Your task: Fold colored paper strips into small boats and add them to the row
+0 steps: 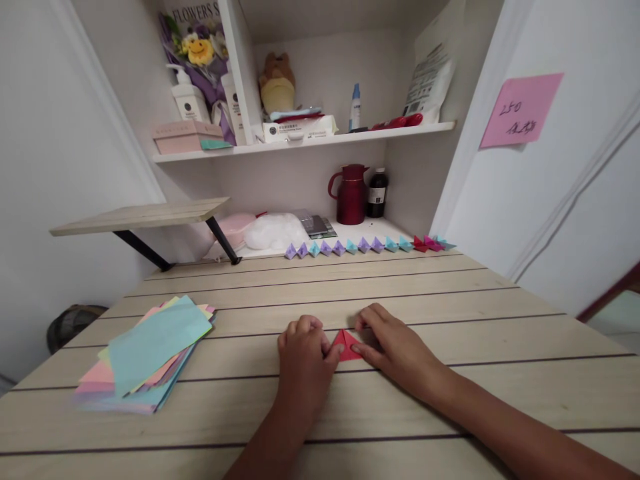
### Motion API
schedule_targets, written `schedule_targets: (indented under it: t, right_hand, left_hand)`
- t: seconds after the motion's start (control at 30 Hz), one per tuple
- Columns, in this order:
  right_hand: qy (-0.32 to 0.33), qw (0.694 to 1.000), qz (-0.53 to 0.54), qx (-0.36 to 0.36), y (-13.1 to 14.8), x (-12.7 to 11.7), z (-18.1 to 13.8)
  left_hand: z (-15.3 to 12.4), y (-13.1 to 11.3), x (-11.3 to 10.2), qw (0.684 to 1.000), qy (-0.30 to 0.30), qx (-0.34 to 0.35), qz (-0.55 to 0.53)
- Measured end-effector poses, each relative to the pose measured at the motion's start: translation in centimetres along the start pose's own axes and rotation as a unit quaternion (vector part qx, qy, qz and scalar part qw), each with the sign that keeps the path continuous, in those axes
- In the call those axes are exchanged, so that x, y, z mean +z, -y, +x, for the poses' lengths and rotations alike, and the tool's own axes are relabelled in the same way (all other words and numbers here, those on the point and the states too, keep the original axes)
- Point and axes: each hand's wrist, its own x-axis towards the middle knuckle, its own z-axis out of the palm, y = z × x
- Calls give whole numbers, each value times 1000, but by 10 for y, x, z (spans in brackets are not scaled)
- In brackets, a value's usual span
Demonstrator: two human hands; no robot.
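Pressing down from both sides, the left hand (pixel 305 357) and right hand (pixel 393 343) are set on a small red paper (pixel 346 345) folded to a triangle, fingers curled and pinching its edges flat against the table (pixel 450 307). A stack of coloured sheets (pixel 147 357) is lying well to the left, and a row of folded pieces (pixel 367 245) is lined up along the table's far edge.

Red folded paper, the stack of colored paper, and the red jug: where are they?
red folded paper (pixel 346 345), head view, middle of its visible triangle
stack of colored paper (pixel 150 350), head view, top blue sheet
red jug (pixel 351 197), head view, its body
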Motion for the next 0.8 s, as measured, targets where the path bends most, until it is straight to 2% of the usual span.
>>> schedule_targets:
  t: [0.17, 0.27, 0.43, 0.63, 0.73, 0.8]
  right_hand:
    - [1, 997, -14, -75, 4, 0, 0]
    - [4, 996, -46, -77, 5, 0, 0]
    - [7, 996, -39, -75, 3, -1, 2]
    - [10, 996, -37, -79, -1, 2, 5]
    - [5, 995, -46, -83, -1, 5, 7]
    - [4, 995, -54, -83, -1, 6, 8]
  left_hand:
    - [1, 0, -1, 1000, 3, -3, -4]
    - [0, 0, -1, 1000, 2, 0, -5]
    - [3, 6, -3, 1000, -2, 6, 19]
    - [1, 12, -20, 996, -42, -18, 72]
    - [-9, 5, -27, 993, -69, 39, 86]
    - [-19, -2, -27, 989, -51, 99, 100]
